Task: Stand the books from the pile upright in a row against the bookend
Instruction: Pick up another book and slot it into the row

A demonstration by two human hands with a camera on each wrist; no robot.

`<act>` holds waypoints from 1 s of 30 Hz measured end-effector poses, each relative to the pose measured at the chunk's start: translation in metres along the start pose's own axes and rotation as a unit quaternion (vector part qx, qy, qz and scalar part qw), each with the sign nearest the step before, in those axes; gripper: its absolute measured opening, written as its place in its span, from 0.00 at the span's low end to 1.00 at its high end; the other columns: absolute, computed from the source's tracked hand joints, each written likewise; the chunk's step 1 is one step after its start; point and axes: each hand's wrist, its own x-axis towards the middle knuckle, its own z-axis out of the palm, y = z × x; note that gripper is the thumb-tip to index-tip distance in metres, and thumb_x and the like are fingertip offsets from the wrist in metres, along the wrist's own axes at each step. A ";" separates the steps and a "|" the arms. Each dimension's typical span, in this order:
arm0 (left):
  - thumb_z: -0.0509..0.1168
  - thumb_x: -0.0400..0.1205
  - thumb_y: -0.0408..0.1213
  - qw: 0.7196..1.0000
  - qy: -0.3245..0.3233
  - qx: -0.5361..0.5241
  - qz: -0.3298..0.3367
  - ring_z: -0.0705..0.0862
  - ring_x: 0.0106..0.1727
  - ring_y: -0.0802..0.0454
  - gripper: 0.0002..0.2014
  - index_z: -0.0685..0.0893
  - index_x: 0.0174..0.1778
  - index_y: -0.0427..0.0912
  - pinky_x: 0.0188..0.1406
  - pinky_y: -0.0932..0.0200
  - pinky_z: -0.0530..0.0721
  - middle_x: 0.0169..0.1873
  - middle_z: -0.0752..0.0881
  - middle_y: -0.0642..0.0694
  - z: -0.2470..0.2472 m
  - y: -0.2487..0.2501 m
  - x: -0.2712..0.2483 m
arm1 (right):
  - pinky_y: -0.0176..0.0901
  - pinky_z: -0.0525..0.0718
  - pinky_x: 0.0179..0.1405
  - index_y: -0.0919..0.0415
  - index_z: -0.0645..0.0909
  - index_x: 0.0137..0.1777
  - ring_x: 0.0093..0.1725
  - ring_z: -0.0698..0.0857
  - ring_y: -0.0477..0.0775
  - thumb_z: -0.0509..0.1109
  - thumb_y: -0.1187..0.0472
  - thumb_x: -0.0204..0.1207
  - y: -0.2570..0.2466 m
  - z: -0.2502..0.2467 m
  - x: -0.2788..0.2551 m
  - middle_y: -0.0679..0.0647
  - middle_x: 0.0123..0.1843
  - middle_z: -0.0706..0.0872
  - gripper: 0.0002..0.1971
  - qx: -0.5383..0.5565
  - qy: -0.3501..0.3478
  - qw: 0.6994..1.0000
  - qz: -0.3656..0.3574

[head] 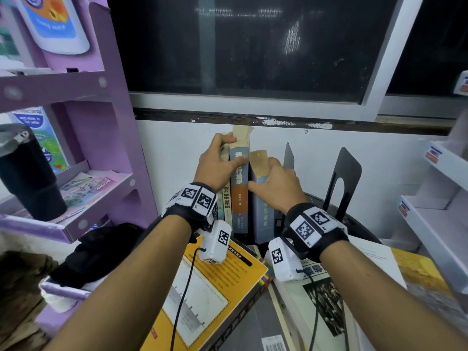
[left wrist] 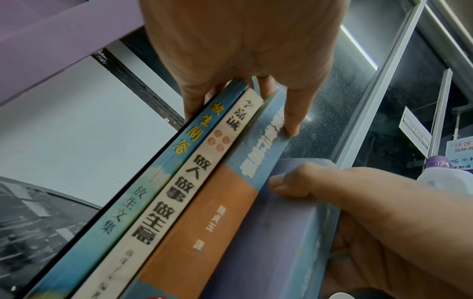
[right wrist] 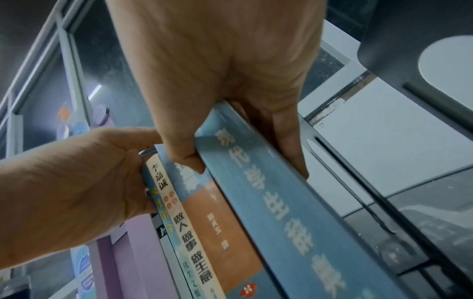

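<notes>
hands (head: pixel 217 163) (head: pixel 274 183) grip upright books (head: pixel 239 188) beside black bookend (head: pixel 340 181).

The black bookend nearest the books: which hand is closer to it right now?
Right. The right hand grips the blue book directly beside the black bookend; the left hand holds the books farther left.

Dim, even indoor light; dark window (head: pixel 253 46) shows glare streaks; wide-angle edge warp; wrist views soft.

Glossy paper books (head: pixel 239 188); matt black metal bookend (head: pixel 344 178).
</notes>
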 end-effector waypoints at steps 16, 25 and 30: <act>0.74 0.76 0.38 1.000 -0.004 -0.003 0.000 0.77 0.63 0.63 0.18 0.75 0.58 0.46 0.49 0.79 0.79 0.74 0.75 0.52 0.002 0.002 -0.002 | 0.51 0.84 0.54 0.58 0.60 0.76 0.55 0.84 0.65 0.83 0.51 0.65 0.003 0.005 -0.006 0.62 0.57 0.84 0.45 -0.017 -0.025 0.999 -0.024; 0.74 0.76 0.38 1.000 0.002 0.008 0.000 0.78 0.61 0.64 0.19 0.75 0.60 0.45 0.53 0.74 0.79 0.74 0.75 0.53 0.003 0.001 -0.002 | 0.59 0.86 0.53 0.57 0.62 0.73 0.53 0.85 0.66 0.86 0.52 0.60 0.008 0.018 0.011 0.63 0.55 0.85 0.46 0.002 -0.003 0.999 -0.033; 0.74 0.76 0.38 1.000 0.006 0.004 0.001 0.78 0.62 0.63 0.19 0.75 0.60 0.44 0.53 0.73 0.80 0.74 0.75 0.52 0.004 0.001 -0.002 | 0.58 0.85 0.54 0.58 0.62 0.73 0.54 0.85 0.66 0.86 0.51 0.60 0.009 0.017 0.017 0.64 0.55 0.85 0.46 -0.008 -0.009 0.999 -0.032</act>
